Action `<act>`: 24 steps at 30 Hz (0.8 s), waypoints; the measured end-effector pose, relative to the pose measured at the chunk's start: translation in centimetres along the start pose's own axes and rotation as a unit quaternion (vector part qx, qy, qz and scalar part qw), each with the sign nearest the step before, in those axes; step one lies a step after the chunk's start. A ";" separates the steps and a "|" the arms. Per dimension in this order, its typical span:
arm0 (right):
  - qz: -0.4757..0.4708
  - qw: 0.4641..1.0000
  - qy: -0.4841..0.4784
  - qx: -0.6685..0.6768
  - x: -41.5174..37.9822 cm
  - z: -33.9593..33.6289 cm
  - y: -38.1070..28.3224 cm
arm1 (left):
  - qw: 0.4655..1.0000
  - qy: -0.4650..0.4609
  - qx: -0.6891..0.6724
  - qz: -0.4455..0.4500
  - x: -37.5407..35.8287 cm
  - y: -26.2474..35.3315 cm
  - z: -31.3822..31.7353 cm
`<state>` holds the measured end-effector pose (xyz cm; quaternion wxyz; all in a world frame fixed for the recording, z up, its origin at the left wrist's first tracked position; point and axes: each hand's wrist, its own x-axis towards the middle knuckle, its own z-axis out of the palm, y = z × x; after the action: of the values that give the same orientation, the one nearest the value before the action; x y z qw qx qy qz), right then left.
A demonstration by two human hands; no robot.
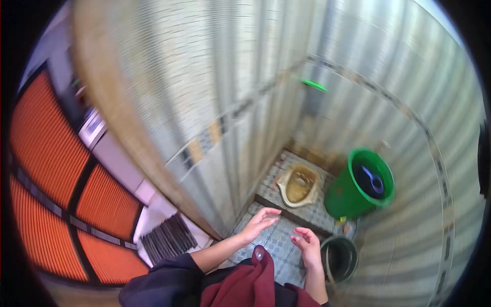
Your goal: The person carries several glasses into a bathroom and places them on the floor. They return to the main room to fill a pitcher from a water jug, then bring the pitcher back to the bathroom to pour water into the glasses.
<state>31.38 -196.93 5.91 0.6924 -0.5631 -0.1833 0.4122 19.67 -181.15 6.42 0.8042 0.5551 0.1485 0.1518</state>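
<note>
My left hand (259,225) is held out over the tiled floor (254,211), fingers apart and nothing in them. Opposite it, my right hand (307,244) is raised with its fingers loosely curved and apart, also holding nothing. A gap separates the two hands. Between and below them hangs the end of a dark red cloth (245,281) that I wear. Beyond my hands, a stained squat toilet (299,187) is set in a raised tiled step. Nearest to my right hand is a dark bucket (339,258) on the floor.
A big green bin (345,194) beside the toilet holds a blue dipper (373,179). Striped-looking walls enclose the corner, with a small green shelf (314,85) on one. At left are a wall edge (128,117), a dark mat (169,239) and an orange panel (51,128).
</note>
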 end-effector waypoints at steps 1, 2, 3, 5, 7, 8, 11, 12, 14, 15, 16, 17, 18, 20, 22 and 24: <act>0.020 0.999 -0.029 -0.003 0.5 0.6 0.1 | 1.000 0.027 0.005 0.005 -1.5 -0.2 -0.8; 0.056 0.996 -0.062 0.008 0.8 1.3 -0.1 | 0.996 0.084 0.007 -0.017 -3.4 0.1 -1.3; 0.092 0.991 -0.091 0.020 1.2 2.0 -0.1 | 0.993 0.121 -0.002 0.006 -5.1 -0.1 -1.8; 0.153 0.975 -0.159 -0.007 2.4 2.2 1.5 | 0.981 0.196 -0.011 -0.001 -8.4 -1.3 -2.6; 0.210 0.955 -0.205 -0.040 3.8 2.2 3.8 | 0.956 0.291 -0.032 0.033 -11.2 -2.8 -3.0; 0.214 0.948 -0.233 -0.041 4.4 2.8 5.0 | 0.941 0.337 -0.038 0.019 -12.7 -2.8 -3.4; 0.286 0.909 -0.281 -0.116 5.0 6.6 8.3 | 0.885 0.448 -0.122 0.011 -17.1 -2.0 -5.1; 0.303 0.887 -0.318 -0.143 4.8 8.8 8.8 | 0.878 0.462 -0.124 0.008 -18.6 -2.0 -6.1; 0.321 0.840 -0.394 -0.190 4.0 13.3 9.6 | 0.849 0.505 -0.132 0.082 -21.7 -2.3 -8.2; 0.332 0.818 -0.432 -0.184 3.9 16.0 10.6 | 0.845 0.511 -0.135 0.082 -23.3 -1.8 -9.3; 0.341 0.797 -0.466 -0.178 3.7 18.8 11.5 | 0.814 0.554 -0.140 0.108 -24.9 -1.1 -10.3; 0.344 0.780 -0.494 -0.169 3.3 21.9 12.2 | 0.780 0.593 -0.144 0.134 -26.3 -0.5 -11.4; 0.344 0.764 -0.523 -0.159 3.0 25.3 12.8 | 0.760 0.616 -0.152 0.141 -27.6 -0.3 -12.7; 0.313 0.748 -0.565 -0.151 2.6 31.9 14.3 | 0.730 0.648 -0.157 0.148 -29.9 0.0 -15.9; 0.281 0.728 -0.607 -0.147 2.5 38.3 15.8 | 0.733 0.635 -0.187 0.158 -31.8 0.7 -19.9; 0.260 0.728 -0.616 -0.151 2.8 44.1 17.6 | 0.745 0.614 -0.216 0.147 -33.9 2.5 -23.9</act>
<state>-5.03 -166.57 2.13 0.1991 -0.3088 -0.4761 0.7990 -21.12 -173.90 3.02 0.6052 0.1689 0.4898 0.6043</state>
